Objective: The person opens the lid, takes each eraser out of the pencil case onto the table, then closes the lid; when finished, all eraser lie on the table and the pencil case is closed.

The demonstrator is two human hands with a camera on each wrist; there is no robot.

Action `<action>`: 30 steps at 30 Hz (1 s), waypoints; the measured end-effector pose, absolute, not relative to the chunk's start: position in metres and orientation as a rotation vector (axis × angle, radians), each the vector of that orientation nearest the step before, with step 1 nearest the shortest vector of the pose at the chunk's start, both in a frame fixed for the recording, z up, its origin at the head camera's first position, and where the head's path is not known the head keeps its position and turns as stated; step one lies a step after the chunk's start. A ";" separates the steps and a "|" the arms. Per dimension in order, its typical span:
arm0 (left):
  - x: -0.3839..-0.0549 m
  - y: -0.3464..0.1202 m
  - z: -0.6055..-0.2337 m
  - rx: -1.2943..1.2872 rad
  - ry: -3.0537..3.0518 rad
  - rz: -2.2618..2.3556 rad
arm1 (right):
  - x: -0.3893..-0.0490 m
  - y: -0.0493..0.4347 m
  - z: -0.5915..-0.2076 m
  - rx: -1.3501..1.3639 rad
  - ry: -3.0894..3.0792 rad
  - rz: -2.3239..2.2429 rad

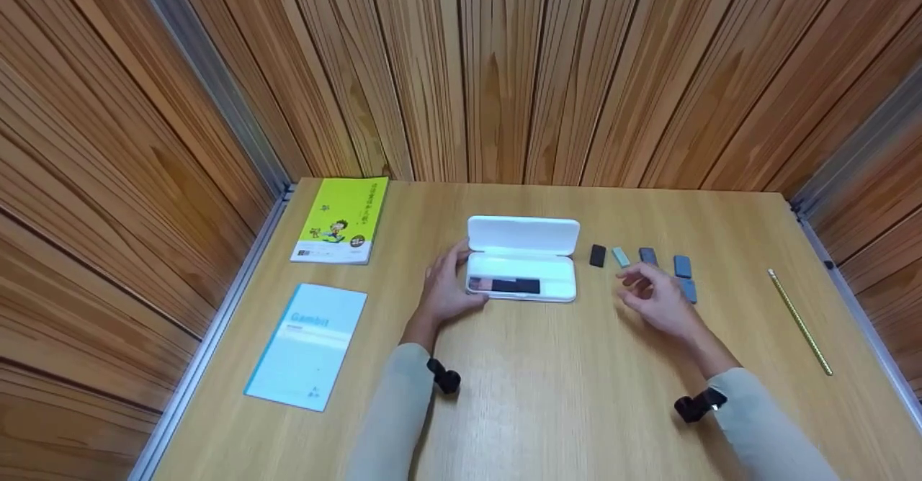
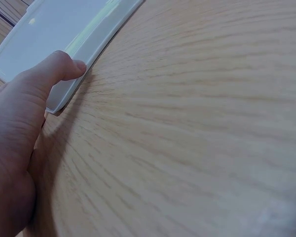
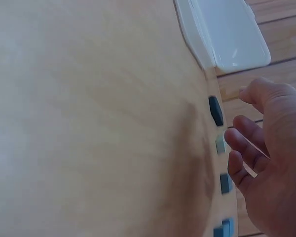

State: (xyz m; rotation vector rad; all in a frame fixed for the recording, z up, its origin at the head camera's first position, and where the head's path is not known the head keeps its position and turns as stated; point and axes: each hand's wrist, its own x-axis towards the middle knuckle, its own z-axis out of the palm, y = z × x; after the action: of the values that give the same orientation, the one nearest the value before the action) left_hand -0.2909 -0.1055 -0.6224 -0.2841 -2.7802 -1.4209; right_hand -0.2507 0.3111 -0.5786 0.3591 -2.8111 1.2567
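Observation:
A white pencil case (image 1: 524, 235) stands with its lid raised at the middle of the table. My left hand (image 1: 443, 290) grips its left end, the thumb (image 2: 69, 68) on the front edge and the other fingers round the side. Inside the tray lie dark erasers (image 1: 517, 286) and a pinkish piece at their left. Over the table to the right, my right hand (image 1: 659, 301) hovers with loosely bent fingers and holds nothing. Close by it lie a black eraser (image 1: 598, 255), a pale green eraser (image 1: 621, 257) and several blue-grey erasers (image 1: 682, 266).
At the left are a yellow-green book (image 1: 338, 214) and, nearer me, a light blue notebook (image 1: 306, 348). A gold pencil (image 1: 799, 321) lies near the right edge. Wooden panels (image 1: 504, 70) rise behind the table and at both sides.

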 end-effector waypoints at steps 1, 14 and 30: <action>-0.291 -0.105 -0.622 -0.282 -2.783 -1.417 | -0.252 0.306 -0.578 0.362 -2.826 1.257; -0.290 -0.106 -0.623 -0.257 -2.783 -1.415 | -0.267 0.239 -0.566 0.519 -2.891 1.279; -0.292 -0.105 -0.624 -0.262 -2.797 -1.401 | -0.268 0.190 -0.572 0.648 -2.915 1.306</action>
State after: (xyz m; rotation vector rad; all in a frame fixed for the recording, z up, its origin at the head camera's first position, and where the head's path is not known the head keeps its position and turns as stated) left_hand -0.2922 -0.1048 -0.6239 -0.2624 -2.7969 -1.4010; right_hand -0.2678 0.1896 -0.5719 0.6482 -2.9149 1.3060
